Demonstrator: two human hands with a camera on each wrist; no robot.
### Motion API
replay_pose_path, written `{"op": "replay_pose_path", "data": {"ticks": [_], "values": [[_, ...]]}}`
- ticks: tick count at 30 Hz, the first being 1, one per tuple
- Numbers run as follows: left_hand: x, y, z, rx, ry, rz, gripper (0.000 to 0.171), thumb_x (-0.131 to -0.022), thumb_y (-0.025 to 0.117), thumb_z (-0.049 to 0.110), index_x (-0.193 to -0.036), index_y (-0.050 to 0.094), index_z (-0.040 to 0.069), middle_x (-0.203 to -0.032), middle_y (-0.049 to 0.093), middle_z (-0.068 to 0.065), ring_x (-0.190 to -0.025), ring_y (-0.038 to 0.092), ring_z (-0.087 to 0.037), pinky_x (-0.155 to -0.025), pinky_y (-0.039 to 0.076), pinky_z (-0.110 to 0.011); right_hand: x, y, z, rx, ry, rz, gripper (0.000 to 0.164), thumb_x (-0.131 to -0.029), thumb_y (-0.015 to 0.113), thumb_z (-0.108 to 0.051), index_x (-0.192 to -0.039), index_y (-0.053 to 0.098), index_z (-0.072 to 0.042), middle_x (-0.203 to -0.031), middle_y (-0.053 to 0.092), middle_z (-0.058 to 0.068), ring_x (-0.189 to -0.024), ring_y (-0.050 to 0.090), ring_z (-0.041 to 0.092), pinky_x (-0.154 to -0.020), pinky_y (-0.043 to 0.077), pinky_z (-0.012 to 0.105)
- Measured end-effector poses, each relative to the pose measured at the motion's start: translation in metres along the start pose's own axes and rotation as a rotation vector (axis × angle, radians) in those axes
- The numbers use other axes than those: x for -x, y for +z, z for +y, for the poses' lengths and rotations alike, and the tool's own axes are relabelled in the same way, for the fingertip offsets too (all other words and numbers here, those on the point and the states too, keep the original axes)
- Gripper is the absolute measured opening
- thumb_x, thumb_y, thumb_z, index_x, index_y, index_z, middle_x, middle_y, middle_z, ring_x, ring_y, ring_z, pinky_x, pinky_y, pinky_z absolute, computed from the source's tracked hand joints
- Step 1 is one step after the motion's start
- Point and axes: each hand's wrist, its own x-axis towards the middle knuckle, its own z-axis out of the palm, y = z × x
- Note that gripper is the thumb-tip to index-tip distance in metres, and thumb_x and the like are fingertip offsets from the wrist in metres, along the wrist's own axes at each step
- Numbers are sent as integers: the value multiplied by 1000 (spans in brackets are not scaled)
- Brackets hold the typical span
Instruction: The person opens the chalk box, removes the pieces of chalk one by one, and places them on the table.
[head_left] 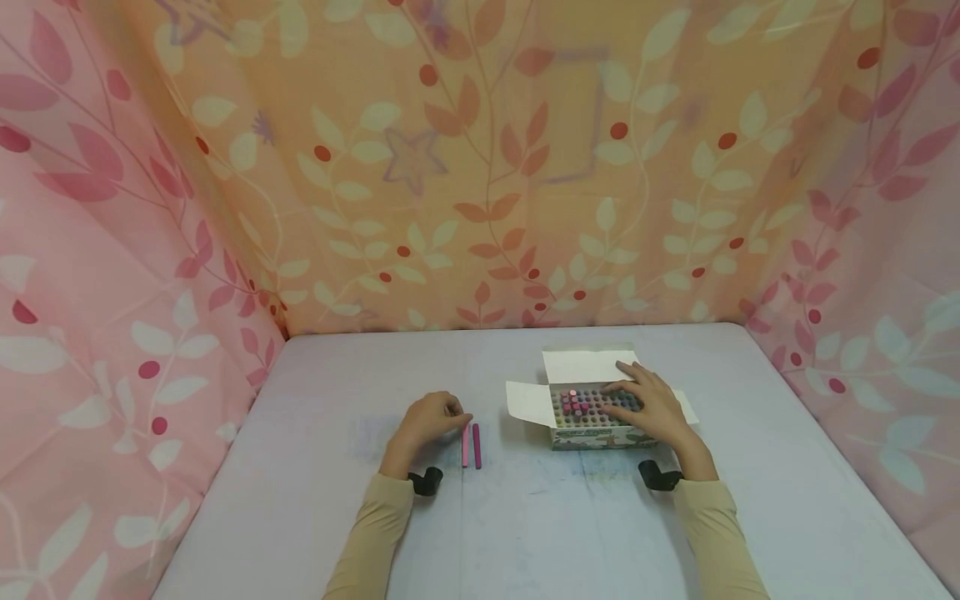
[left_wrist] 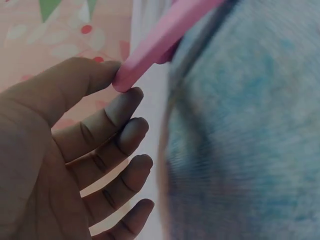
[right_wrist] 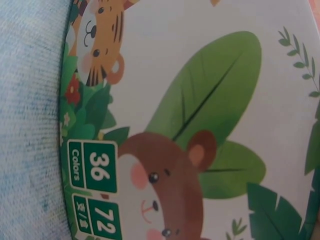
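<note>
In the head view my left hand [head_left: 433,421] is left of the box, its fingertips at the upper end of a pink colouring stick [head_left: 465,446]. Thumb and index finger pinch that stick's tip in the left wrist view; the other fingers are loosely bent. A magenta stick [head_left: 477,447] lies just right of it on the table. My right hand [head_left: 651,404], fingers spread, reaches over the right part of an open cardboard box [head_left: 600,439]. Packed upright in the box are many sticks, and several pink ones [head_left: 574,404] stand higher. The right wrist view shows only the box's printed front.
The box's white lid [head_left: 588,367] is folded back, and a side flap [head_left: 529,403] sticks out to the left. A pale cloth with bluish smudges covers the table [head_left: 525,533]. Patterned curtains [head_left: 487,208] enclose the back and sides.
</note>
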Motion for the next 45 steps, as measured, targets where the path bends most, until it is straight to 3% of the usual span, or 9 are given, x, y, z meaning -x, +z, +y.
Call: {"op": "replay_pose_path", "data": {"ticks": [11,22,34,39,45], "values": [[-6,13,-7,-100,24,27,24,-81,69,38,-68,63,18,-68,54,6,-64,46,-10,-59,39,-28,0,-2,0,5,8,-14,35,-77,70,-46,-103,67,-24,-143,38,15,-134,25,42,-101,19,64],[-12,10,1,-120,40,54,27,-81,68,39,-69,59,17,-68,51,5,-63,45,-11,-57,37,-27,0,-3,1,8,2,-3,35,-76,71,-46,-102,67,-24,-143,38,15,-134,25,42,-101,20,63],[-29,-7,46,-133,165,188,20,-85,65,37,-77,62,19,-76,54,6,-66,47,-10,-59,38,-27,3,0,-1,3,1,7,34,-76,72,-43,-103,68,-22,-141,40,16,-133,26,43,-99,21,64],[-35,-4,67,-126,240,254,17,-85,66,35,-81,62,19,-76,55,2,-64,44,-11,-57,36,-27,2,0,-1,5,10,5,34,-75,72,-44,-102,68,-23,-142,39,16,-133,26,42,-100,20,64],[-40,6,92,-169,339,285,16,-85,65,36,-83,64,20,-78,59,1,-66,46,-11,-57,35,-24,0,0,-1,1,8,4,34,-76,72,-44,-102,68,-23,-142,39,15,-134,25,42,-101,21,63]]}}
